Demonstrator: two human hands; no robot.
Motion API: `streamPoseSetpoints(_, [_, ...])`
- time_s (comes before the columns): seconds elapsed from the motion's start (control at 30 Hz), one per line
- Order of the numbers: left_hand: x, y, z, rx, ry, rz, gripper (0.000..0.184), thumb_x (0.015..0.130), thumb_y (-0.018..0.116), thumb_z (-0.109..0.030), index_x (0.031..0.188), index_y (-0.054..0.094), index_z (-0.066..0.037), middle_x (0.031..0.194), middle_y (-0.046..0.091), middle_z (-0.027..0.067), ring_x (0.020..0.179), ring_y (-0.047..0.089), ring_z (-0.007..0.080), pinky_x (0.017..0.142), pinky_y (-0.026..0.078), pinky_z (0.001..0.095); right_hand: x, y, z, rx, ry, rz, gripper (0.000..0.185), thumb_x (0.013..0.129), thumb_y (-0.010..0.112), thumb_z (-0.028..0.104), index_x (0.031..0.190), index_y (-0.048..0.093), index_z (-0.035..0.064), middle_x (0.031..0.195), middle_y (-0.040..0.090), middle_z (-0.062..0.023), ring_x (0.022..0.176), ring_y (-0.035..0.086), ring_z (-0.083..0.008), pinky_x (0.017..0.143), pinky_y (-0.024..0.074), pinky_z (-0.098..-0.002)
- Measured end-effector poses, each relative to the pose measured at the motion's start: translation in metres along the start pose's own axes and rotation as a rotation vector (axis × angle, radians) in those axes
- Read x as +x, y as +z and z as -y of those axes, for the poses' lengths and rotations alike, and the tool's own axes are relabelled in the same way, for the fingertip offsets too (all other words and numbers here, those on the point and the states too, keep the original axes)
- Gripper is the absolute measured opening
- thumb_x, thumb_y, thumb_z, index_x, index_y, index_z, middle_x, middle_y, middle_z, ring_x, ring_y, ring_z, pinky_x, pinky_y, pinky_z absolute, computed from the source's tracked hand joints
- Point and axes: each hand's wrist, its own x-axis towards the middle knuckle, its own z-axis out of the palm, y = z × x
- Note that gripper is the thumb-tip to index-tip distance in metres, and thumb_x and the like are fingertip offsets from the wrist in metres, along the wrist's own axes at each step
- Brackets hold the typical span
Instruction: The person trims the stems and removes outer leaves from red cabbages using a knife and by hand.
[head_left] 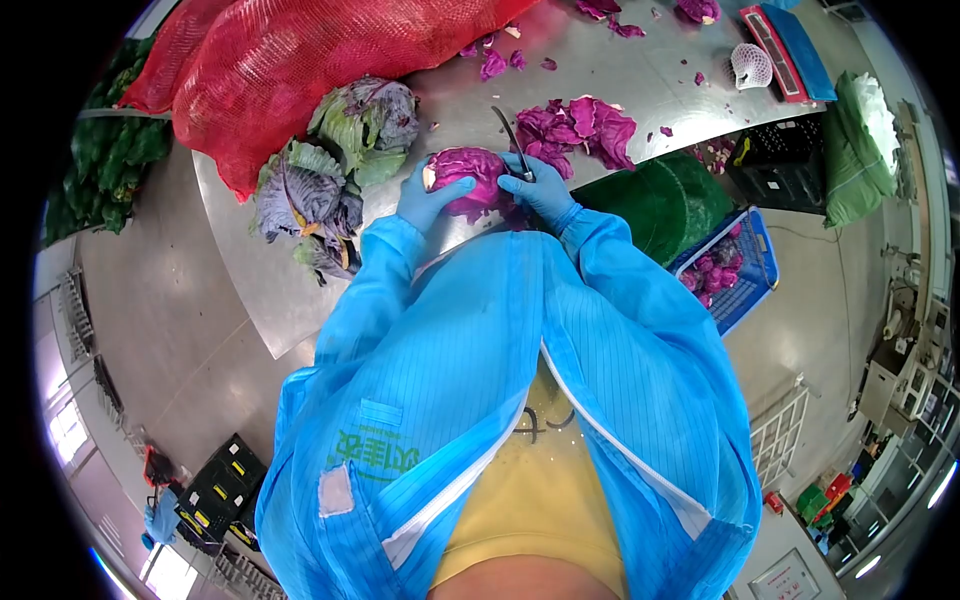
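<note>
- At the near side of the steel table, one purple cabbage sits between my hands, with bare metal just beyond it.
- My left hand is part-curled, cupping its left side; my right hand closes round one knife, fingers by the cabbage's right side.
- Two leafy heads stand to the left; torn purple leaves lie ahead, right.
- Shiny metal, scattered with scraps; red mesh sacking beyond; one blue crate on my right, over grey floor.
</note>
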Motion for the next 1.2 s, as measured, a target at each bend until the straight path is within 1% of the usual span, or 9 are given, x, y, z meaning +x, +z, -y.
streamPoseSetpoints(0.2, [-0.013,-0.014,0.031,-0.238,0.041,-0.354,0.08,0.068,0.079,-0.021,0.127,0.03,0.0,0.12,0.046,0.0167,0.105,0.052,0.0258,0.089,0.046,0.0356,-0.008,0.018,0.003,-0.259,-0.168,-0.13,0.034,0.078,0.066,0.023,0.107,0.062,0.0062,0.085,0.066,-0.0077,0.072,0.061,-0.0138,0.07,0.0481,-0.0271])
streamPoseSetpoints(0.33, [-0.018,-0.009,0.041,0.189,0.223,-0.358,0.088,0.062,0.083,-0.027,0.125,0.03,0.004,0.119,0.047,0.0162,0.107,0.05,0.0248,0.091,0.044,0.0357,-0.009,0.035,-0.002,-0.29,-0.253,-0.12,0.03,0.078,0.064,0.022,0.104,0.064,0.0082,0.085,0.065,-0.0113,0.068,0.062,-0.0182,0.064,0.049,-0.0291])
streamPoseSetpoints(0.47, [-0.02,-0.004,0.014,0.023,0.094,-0.37,0.091,0.058,0.085,-0.027,0.125,0.031,0.003,0.116,0.049,0.0151,0.105,0.052,0.023,0.09,0.044,0.0345,-0.013,0.031,0.03,-0.411,-0.25,-0.184,0.026,0.078,0.063,0.019,0.1,0.064,0.0057,0.077,0.064,-0.0097,0.063,0.06,-0.0162,0.061,0.0486,-0.0294])
streamPoseSetpoints(0.67, [-0.038,0.002,-0.018,-0.794,-0.244,-0.028,0.069,0.074,0.07,-0.027,0.129,0.035,-0.004,0.124,0.048,0.0131,0.112,0.05,0.0284,0.096,0.042,0.0417,0.018,-0.023,0.01,-0.335,-0.102,-0.48,0.018,0.077,0.064,0.016,0.091,0.063,0.0043,0.067,0.058,-0.0054,0.061,0.053,-0.0121,0.058,0.0442,-0.0273])
streamPoseSetpoints(0.83, [-0.037,0.004,-0.004,-1.094,-0.391,0.32,0.072,0.077,0.056,-0.044,0.136,0.03,-0.01,0.137,0.036,0.015,0.124,0.038,0.0345,0.101,0.032,0.0559,0.025,-0.056,0.003,-0.338,-0.118,-0.68,0.019,0.074,0.065,0.016,0.09,0.064,0.0052,0.07,0.061,-0.0057,0.065,0.056,-0.0123,0.063,0.0466,-0.0273])
streamPoseSetpoints(0.93, [-0.038,0.013,0.004,-1.26,-0.292,0.494,0.068,0.081,0.045,-0.049,0.136,0.031,-0.011,0.138,0.036,0.0161,0.124,0.038,0.0356,0.1,0.031,0.0597,0.021,-0.082,-0.006,-0.215,-0.028,-0.746,0.02,0.073,0.064,0.017,0.091,0.065,0.0055,0.07,0.062,-0.0062,0.064,0.058,-0.0124,0.064,0.0474,-0.0274])
streamPoseSetpoints(1.0, [-0.036,0.013,0.002,-0.843,-0.073,0.482,0.07,0.082,0.032,-0.057,0.136,0.032,-0.012,0.138,0.035,0.0177,0.124,0.036,0.039,0.098,0.029,0.0632,0.015,-0.101,-0.014,-0.25,0.002,-0.802,0.027,0.071,0.067,0.02,0.095,0.065,0.0069,0.077,0.066,-0.0078,0.069,0.061,-0.0151,0.068,0.0488,-0.0293])
streamPoseSetpoints(1.07, [-0.037,0.011,0.003,-1.315,-0.29,0.534,0.078,0.08,0.025,-0.065,0.137,0.031,-0.013,0.138,0.034,0.0193,0.123,0.034,0.0443,0.098,0.029,0.0633,-0.006,-0.099,0.009,-0.446,0.034,-0.861,0.032,0.07,0.069,0.02,0.099,0.064,0.0072,0.086,0.066,-0.0093,0.077,0.062,-0.0178,0.073,0.0485,-0.0304])
streamPoseSetpoints(1.2, [-0.035,0.016,-0.009,-1.308,-0.245,0.664,0.073,0.08,0.049,-0.056,0.135,0.033,-0.01,0.129,0.042,0.0247,0.12,0.039,0.0435,0.096,0.034,0.0604,-0.014,-0.098,0.002,-0.77,-0.356,-1.049,0.048,0.072,0.071,0.019,0.114,0.055,0.003,0.102,0.062,-0.0141,0.089,0.06,-0.0234,0.079,0.047,-0.032])
